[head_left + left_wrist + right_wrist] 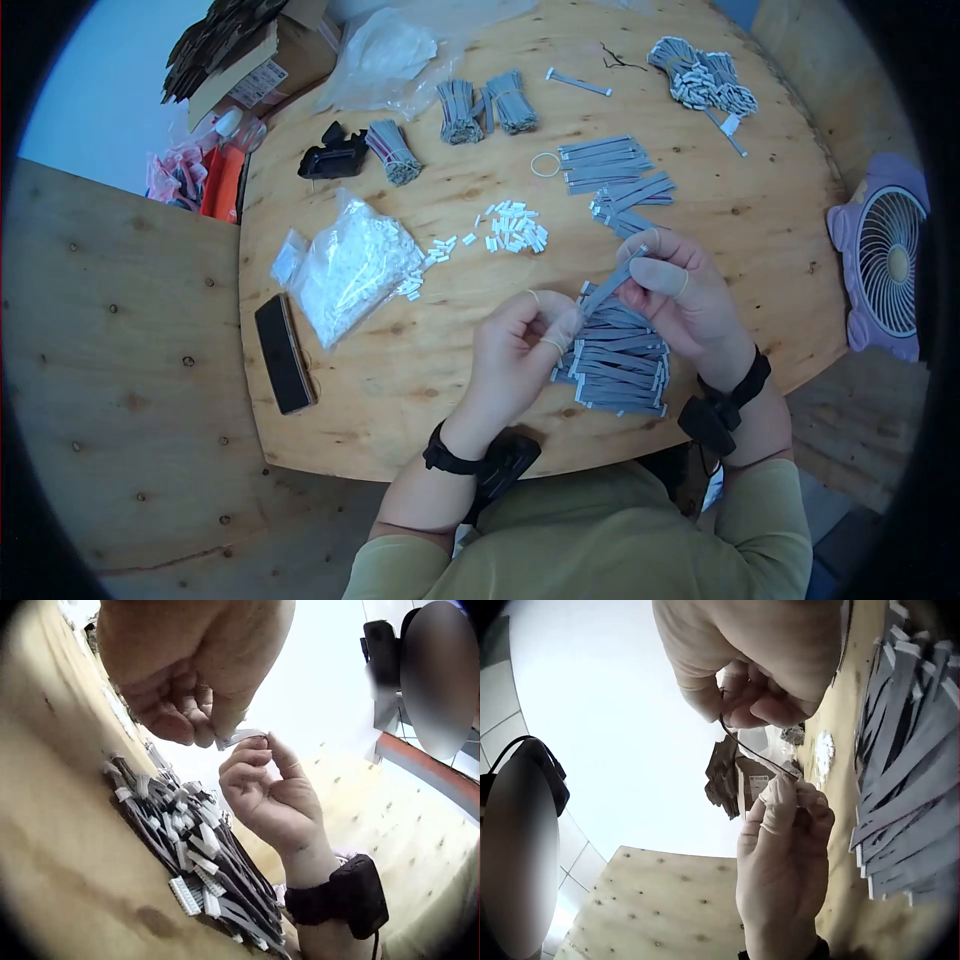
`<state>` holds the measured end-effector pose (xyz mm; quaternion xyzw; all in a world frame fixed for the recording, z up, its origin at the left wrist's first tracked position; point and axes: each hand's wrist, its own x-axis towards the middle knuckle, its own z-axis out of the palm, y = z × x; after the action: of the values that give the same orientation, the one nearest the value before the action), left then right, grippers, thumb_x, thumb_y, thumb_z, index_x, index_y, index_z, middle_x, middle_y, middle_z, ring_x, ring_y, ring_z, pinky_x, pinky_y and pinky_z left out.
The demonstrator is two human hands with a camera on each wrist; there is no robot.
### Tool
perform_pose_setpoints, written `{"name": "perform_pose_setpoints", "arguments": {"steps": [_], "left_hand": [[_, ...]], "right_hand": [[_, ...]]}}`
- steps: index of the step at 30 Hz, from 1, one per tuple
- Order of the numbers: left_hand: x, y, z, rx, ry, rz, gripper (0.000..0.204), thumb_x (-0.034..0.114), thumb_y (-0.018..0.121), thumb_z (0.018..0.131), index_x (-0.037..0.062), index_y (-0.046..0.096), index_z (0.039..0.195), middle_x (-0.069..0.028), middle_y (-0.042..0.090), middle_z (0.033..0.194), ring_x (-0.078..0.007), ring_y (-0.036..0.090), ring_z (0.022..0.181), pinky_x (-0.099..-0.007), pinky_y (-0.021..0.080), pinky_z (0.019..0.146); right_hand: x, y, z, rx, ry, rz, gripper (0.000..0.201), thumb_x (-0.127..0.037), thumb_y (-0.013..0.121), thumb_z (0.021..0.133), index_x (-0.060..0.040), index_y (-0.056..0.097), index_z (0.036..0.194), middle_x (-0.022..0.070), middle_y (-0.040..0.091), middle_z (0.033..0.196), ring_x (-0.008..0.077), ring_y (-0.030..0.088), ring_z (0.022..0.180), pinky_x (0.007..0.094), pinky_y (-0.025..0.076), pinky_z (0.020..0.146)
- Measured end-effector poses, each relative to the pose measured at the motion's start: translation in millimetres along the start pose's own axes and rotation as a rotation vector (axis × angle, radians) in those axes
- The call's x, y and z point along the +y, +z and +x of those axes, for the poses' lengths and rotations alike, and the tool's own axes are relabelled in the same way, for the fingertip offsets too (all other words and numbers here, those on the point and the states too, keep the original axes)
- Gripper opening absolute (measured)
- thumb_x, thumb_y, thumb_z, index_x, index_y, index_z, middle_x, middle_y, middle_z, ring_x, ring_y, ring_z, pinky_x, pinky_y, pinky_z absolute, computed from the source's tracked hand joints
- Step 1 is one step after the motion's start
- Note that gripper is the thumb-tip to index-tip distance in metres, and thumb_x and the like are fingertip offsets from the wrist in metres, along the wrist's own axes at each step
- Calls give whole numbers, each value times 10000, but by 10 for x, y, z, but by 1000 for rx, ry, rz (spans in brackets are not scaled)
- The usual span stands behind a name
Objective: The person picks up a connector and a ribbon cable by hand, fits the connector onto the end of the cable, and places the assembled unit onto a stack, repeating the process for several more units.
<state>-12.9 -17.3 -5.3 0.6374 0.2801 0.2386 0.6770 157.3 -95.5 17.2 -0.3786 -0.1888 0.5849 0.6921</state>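
Note:
A short grey flat cable [612, 287] stretches between the two hands above a pile of similar cables [620, 360] with white end connectors. The left hand [520, 345] pinches its lower end between thumb and fingertips, and the right hand [680, 290] pinches the upper end. In the left wrist view a white connector shows at the left hand's [195, 667] fingertips, and the cable [246, 736] runs to the right hand [274, 787]. Seen from the right wrist, the cable [754, 754] bows slightly between the right hand [750, 652] and the left hand [784, 862].
Loose white connectors [515, 228] lie beyond the hands, beside a clear bag [360, 265] of more. A phone [285, 353] lies at the left edge. Cable bundles [510, 102], loose cables [605, 163] and a cardboard box [270, 75] are farther back; a purple fan [885, 258] stands right.

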Motion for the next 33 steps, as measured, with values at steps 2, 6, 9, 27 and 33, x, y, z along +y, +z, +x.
{"name": "perform_pose_setpoints", "arguments": {"steps": [2,6,9,27,33], "left_hand": [[-27,13,-11,-52,6,63,61,45,545,816,1,540,858,12,547,751,-33,491,668,-174,411,591],[-25,96,-33,-17,56,40,59,42,551,811,0,540,851,10,550,748,-34,493,665,-178,415,592],[-15,119,-34,34,64,20,58,49,562,803,1,542,829,6,532,730,-36,477,640,-182,403,562],[81,-122,29,19,-33,-307,99,88,541,827,21,562,897,-3,569,749,-36,503,637,-174,417,556],[72,-131,18,-83,-144,-424,164,160,517,848,16,566,907,-13,572,736,-58,510,654,-199,424,591]], "right_hand": [[30,21,-11,-16,-34,48,129,-51,580,767,-22,563,892,30,557,792,87,525,686,203,422,620],[58,157,-27,-17,-84,57,133,-37,559,779,-17,558,911,26,555,826,88,519,731,222,420,673],[112,163,-15,-35,-112,-22,130,-30,542,789,-15,549,918,23,557,822,88,520,734,227,422,678],[25,129,-89,-210,168,-482,80,-75,524,802,-32,497,864,-12,519,709,14,462,602,164,381,528],[24,168,-106,-183,174,-450,59,-61,527,805,-15,517,840,-7,535,726,31,493,640,183,413,566]]}}
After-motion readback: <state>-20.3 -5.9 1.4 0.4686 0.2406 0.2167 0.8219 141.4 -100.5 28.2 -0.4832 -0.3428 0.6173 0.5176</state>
